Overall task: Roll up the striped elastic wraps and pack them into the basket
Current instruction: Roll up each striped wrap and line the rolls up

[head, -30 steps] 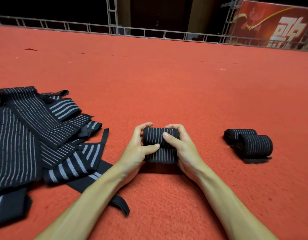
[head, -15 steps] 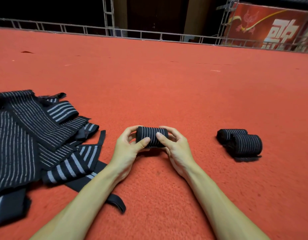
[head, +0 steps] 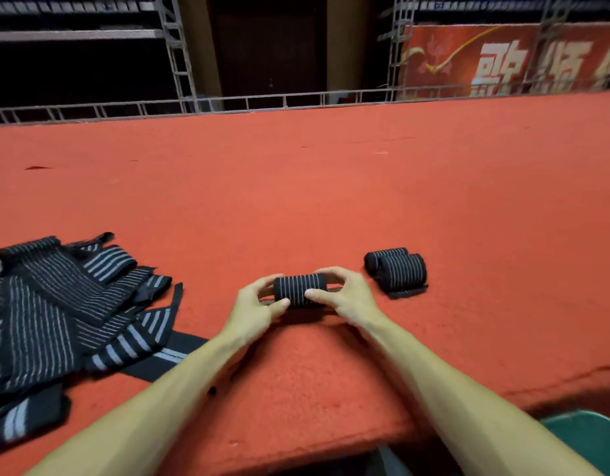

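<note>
Centre: I take the held roll (head: 299, 290) as the dial's middle.
12 o'clock: bare carpet (head: 296, 187) runs to the far rail (head: 296, 99); I see free passage.
9 o'clock: wrap pile (head: 56, 314) blocks; a strap trails to 8 o'clock.
2 o'clock: rolled pair (head: 398, 271) just beside the right hand (head: 348, 298).
3 o'clock: open carpet beyond that hand.
6 o'clock: carpet edge; green object (head: 585, 438) below at 5.

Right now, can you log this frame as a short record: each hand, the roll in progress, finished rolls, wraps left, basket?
surface: red carpet
left hand: grips the left end of the striped roll, thumb in front
right hand: grips the roll's right end, thumb in front
finished rolls: two, touching, on the carpet right of the hands
unrolled wraps: loose overlapping pile at the left
basket: not in view
</note>
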### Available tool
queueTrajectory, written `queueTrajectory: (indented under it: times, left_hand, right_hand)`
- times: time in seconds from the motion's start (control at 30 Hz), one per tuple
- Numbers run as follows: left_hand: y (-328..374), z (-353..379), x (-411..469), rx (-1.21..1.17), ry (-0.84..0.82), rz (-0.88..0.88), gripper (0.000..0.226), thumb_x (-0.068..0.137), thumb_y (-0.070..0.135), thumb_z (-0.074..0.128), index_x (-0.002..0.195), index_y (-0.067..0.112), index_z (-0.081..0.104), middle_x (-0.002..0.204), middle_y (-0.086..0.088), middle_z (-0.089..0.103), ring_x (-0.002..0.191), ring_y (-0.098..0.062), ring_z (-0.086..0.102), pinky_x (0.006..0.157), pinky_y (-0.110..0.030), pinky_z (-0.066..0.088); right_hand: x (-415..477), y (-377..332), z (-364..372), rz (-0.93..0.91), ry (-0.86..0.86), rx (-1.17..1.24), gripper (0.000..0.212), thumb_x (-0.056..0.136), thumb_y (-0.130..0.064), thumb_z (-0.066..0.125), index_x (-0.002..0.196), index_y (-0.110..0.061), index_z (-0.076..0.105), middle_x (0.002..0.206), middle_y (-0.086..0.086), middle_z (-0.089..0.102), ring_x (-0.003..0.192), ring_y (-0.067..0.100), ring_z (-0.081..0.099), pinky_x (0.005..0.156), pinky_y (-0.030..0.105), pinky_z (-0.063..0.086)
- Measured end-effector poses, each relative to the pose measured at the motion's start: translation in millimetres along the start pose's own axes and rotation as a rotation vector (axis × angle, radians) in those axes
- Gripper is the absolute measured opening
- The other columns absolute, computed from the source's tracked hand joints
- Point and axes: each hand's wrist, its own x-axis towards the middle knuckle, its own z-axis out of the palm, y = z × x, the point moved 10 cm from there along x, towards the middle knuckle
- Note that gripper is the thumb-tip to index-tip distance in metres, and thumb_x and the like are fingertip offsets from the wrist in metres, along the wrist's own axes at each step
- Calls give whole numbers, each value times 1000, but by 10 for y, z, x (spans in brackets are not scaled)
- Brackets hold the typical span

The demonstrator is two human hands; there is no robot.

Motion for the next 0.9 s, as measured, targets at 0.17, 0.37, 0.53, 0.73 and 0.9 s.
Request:
queueTrajectory:
  times: [0.17,0.37,0.53,0.73,0.9]
  left_hand:
    - [197,815,-68,-126,-107,-23,45,82,-6,67,122,8,56,110,-10,66,81,-8,66,75,-16,54]
    - [233,1630,-80,-209,-156,-113,38,76,-2,75,109,9,59,104,-9,68,82,-15,68,70,-24,57]
    - [311,1849,-2,14,-54,9,36,73,14,81,103,22,63,94,4,71,81,-8,68,75,-13,51]
    - [387,1838,30,228,89,111,43,79,24,75,120,16,63,104,1,66,83,-7,59,82,-18,45]
    - [379,1836,64,225,53,62,41,79,25,76,116,13,63,95,2,64,81,-7,55,82,-19,45]
  right_hand:
    - [-253,158,-860,5,64,-161,36,73,-23,83,106,-17,71,96,-8,70,91,3,64,88,17,47]
    - [-483,508,-1659,97,181,-192,38,69,-17,85,104,-15,70,91,-5,72,85,4,67,83,16,51]
    - [-541,695,-1864,98,290,-259,35,74,-18,80,107,-23,69,99,-8,72,94,8,67,90,23,50]
    - [-509,679,-1858,99,379,-311,33,78,-24,78,109,-17,70,95,-11,69,86,1,62,76,4,40]
    - [-460,629,-1789,150,362,-372,31,85,-21,70,116,-15,68,111,-1,71,101,12,63,79,9,36]
